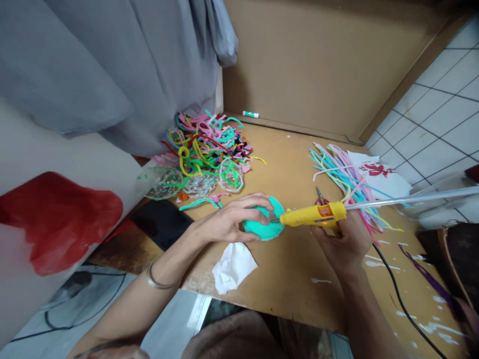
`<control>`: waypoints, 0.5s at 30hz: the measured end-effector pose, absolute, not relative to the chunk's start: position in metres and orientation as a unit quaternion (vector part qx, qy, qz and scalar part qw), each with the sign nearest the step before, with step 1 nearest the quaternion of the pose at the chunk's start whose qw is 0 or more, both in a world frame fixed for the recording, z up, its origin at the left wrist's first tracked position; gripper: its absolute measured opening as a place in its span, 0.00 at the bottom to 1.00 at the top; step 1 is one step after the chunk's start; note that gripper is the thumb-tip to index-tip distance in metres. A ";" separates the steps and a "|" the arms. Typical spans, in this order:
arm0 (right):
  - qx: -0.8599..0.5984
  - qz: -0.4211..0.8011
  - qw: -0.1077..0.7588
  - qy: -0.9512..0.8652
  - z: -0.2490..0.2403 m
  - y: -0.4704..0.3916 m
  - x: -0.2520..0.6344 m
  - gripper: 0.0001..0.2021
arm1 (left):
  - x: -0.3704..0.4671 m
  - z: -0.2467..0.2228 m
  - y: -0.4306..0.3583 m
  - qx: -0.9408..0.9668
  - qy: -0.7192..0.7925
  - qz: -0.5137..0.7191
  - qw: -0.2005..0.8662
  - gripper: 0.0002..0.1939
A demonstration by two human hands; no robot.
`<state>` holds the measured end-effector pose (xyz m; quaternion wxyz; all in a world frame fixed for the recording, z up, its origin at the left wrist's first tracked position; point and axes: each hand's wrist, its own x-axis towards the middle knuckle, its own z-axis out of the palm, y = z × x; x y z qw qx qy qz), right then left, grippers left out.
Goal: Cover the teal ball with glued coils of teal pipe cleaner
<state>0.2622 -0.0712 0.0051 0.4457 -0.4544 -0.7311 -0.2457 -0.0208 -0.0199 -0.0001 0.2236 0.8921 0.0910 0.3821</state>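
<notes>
My left hand [239,217] is closed over a round turquoise fuzzy disc [275,229], its fingers lying across the near face. My right hand [346,242] grips a yellow hot glue gun [312,215] with a long clear glue stick [411,196] sticking out of its back. An orange light glows on the gun's side. Its nozzle meets the disc beside my left fingertips; whether glue is coming out I cannot make out. Small scissors [320,195] lie just behind the gun, partly hidden by it.
Tangled pipe cleaners [205,142] are heaped at the back left, straight ones [337,172] at the right. A crumpled white tissue [234,267] lies near the front edge, a dark phone-like slab [160,223] at left. A black cord [396,289] runs across the right side, near a brown bag [452,249].
</notes>
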 end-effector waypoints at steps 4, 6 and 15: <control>-0.454 -0.243 0.451 -0.729 0.006 -0.071 0.262 0.11 | -0.020 0.001 -0.020 0.894 0.088 0.381 0.219 0.14; -0.459 -0.239 0.453 -0.726 0.006 -0.071 0.263 0.11 | -0.020 0.001 -0.021 0.895 0.088 0.380 0.217 0.14; -0.475 -0.229 0.451 -0.720 0.005 -0.071 0.261 0.10 | -0.019 0.002 -0.020 0.895 0.080 0.386 0.210 0.14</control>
